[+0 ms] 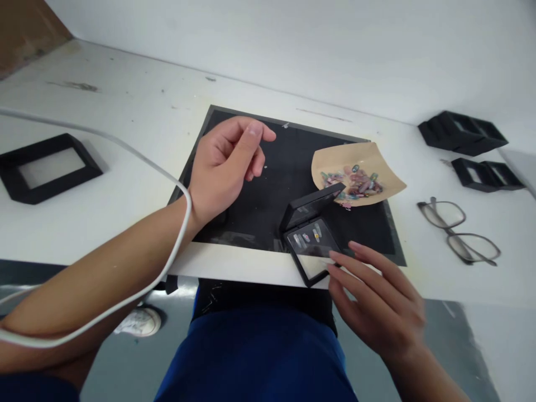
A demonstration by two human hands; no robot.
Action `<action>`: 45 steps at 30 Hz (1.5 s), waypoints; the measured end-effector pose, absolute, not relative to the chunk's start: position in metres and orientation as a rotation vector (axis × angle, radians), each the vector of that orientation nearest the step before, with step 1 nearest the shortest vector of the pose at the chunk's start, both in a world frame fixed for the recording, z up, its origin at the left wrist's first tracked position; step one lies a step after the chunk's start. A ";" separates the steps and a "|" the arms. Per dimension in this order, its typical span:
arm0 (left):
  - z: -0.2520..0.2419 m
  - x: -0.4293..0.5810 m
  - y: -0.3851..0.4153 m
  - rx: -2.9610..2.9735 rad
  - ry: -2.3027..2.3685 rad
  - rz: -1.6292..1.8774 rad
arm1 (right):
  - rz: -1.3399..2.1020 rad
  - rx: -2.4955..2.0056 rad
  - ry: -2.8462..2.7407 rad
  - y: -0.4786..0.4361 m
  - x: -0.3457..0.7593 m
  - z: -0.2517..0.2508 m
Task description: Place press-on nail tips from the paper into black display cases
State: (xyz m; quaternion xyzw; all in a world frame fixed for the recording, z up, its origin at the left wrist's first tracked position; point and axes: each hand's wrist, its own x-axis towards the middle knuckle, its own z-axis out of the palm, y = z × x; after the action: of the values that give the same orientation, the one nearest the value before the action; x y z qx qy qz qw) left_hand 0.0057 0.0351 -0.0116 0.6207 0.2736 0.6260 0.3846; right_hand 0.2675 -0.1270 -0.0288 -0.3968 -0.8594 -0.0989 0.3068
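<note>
Left hand [226,167]: rests by the heel on the black mat [285,178], fingers loosely curled, thumb forward, nothing in it. A white cable [180,223] crosses the forearm.

Right hand [377,307]: flat and spread at the near edge of the tabletop [125,167], empty. Its fingertips [335,255] touch the front of the small black case [310,248].

Case: sits at the near edge of the mat, partly over the tabletop's rim, with its lid raised and tilted back. A few small coloured pieces [307,237] lie in a short row at the back of its tray. The front of the tray is bare.

Supply: a tan paper sheet [335,159] lies on the mat just behind the case and carries a loose heap of coloured pieces [355,181]. We cannot tell what the pieces are; they are too small.

Progress, as we judge it: early in filling this case. Only a handful of pieces are placed, most of the tray is unfilled, the heap looks large, and the lid is not closed.

Around: a black frame [58,188] lies well off to the left. Stacked black frames [463,134] sit far right, with one more [488,174] nearer. Eyeglasses [458,231] lie folded open to the right of the mat.
</note>
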 end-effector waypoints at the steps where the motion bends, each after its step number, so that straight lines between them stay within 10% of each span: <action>1: -0.011 0.006 0.034 1.586 0.707 1.597 | -0.231 -1.075 -2.277 -0.126 0.265 -0.033; 45: -0.013 0.010 0.023 1.773 0.864 1.461 | -0.009 -1.402 -2.080 -0.104 0.228 -0.035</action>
State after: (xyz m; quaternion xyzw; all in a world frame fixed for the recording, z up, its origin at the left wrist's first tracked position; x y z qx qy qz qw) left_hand 0.0099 0.0230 -0.0133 0.6801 0.3314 0.5605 0.3369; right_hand 0.2278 -0.1044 -0.0346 -0.5311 -0.7881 -0.0034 0.3112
